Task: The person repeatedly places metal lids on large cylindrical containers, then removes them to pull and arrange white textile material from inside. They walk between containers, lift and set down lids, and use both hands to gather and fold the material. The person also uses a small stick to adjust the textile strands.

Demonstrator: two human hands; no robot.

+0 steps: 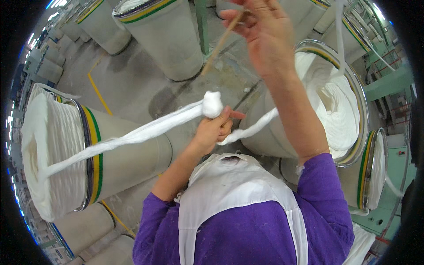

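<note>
My left hand [213, 132] is closed round white fibre sliver in front of my apron, the index finger pointing right. A thick sliver rope [150, 129] runs from it to the full can [128, 148] on the left, its bunched, fluffy end [213, 104] standing up above my fingers. On the hand's other side, a twisted sliver strand [256, 125] leads toward the round can [265, 132] on the right, heaped with coiled sliver [338, 112]. My right hand [267, 33] is raised high, gripping a thin wooden stick [223, 42] that slants down to the left, slightly blurred.
More tall cans stand beyond my hands, such as one at the top [163, 39]. A green post [202, 26] rises beside it. Another sliver-filled can [371, 170] and green machine framing [393, 84] are at the right. A yellow line [98, 90] marks the floor.
</note>
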